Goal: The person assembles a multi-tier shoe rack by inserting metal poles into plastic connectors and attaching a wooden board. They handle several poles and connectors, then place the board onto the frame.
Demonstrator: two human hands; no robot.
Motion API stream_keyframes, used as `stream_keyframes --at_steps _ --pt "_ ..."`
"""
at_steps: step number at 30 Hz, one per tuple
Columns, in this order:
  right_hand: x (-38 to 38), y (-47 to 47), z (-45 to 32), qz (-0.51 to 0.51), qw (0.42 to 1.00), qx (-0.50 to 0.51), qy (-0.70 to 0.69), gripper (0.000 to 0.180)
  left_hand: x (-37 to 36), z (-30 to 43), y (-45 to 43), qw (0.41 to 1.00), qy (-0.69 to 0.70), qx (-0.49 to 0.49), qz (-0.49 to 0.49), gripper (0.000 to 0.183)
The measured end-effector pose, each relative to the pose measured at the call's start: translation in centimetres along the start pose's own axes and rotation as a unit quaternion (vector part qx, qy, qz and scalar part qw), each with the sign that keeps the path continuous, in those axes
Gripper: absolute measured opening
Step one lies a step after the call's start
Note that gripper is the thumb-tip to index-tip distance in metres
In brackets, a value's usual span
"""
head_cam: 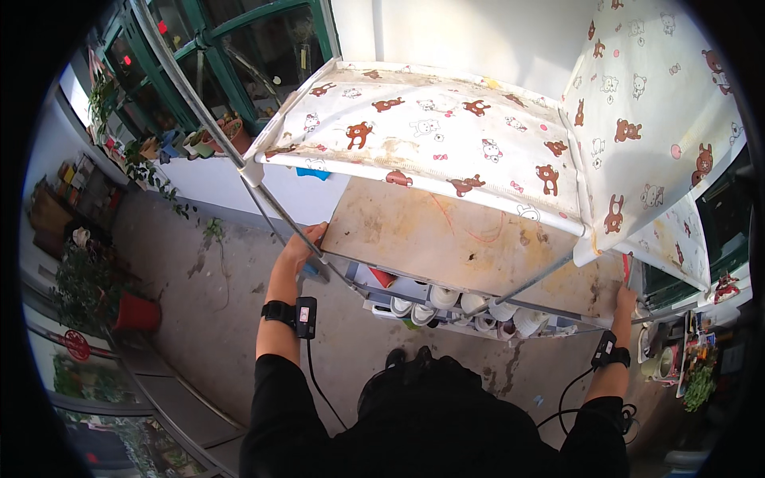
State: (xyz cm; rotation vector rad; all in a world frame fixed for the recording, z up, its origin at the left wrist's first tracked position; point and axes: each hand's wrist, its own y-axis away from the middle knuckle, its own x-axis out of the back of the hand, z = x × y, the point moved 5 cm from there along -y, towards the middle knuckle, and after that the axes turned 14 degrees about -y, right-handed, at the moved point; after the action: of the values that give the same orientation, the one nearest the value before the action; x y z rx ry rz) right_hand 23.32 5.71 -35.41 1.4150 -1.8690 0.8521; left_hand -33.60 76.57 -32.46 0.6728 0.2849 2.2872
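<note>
A wide stained board (pixel 430 245) lies level inside a metal tube rack, below a shelf covered in bear-print fabric (pixel 418 125). My left hand (pixel 308 239) grips the board's left end, beside the rack's tube (pixel 278 209). At the board's right end, my right hand (pixel 626 299) holds the corner; its fingers are partly hidden. Under the board's front edge stand several pale shoes (pixel 472 302) on a lower shelf, with a red object (pixel 382 276) at their left.
Green-framed windows (pixel 269 54) and potted plants (pixel 230 134) line the back left. A red pot (pixel 137 310) with a leafy plant stands on the concrete floor (pixel 209 340) at left. Printed fabric (pixel 645 113) hangs at right, above cluttered shelving (pixel 687 358).
</note>
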Motion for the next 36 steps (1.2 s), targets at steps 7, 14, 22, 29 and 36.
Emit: stream_keyframes --at_steps 7,14,22,29,36 --pt "-0.6 1.6 -10.1 -0.065 0.927 0.059 -0.364 0.03 0.3 0.6 -0.1 0.998 -0.027 -0.042 -0.037 0.056" --pt "-0.8 2.5 -21.2 -0.002 0.96 0.232 -0.159 0.039 1.2 -0.4 1.1 0.998 -0.059 0.018 0.001 0.065" --pt "3.0 2.0 -8.4 -0.011 0.998 0.033 0.061 0.045 1.2 0.4 1.3 0.998 -0.064 -0.006 0.002 0.062" --pt "2.0 3.3 -3.1 -0.069 0.997 0.02 0.024 0.041 1.4 1.0 -0.9 0.988 -0.146 -0.059 0.008 0.06" --pt "1.6 3.4 -3.4 -0.066 0.996 -0.004 0.053 0.044 1.9 0.6 -1.8 0.984 -0.17 -0.045 0.012 0.053"
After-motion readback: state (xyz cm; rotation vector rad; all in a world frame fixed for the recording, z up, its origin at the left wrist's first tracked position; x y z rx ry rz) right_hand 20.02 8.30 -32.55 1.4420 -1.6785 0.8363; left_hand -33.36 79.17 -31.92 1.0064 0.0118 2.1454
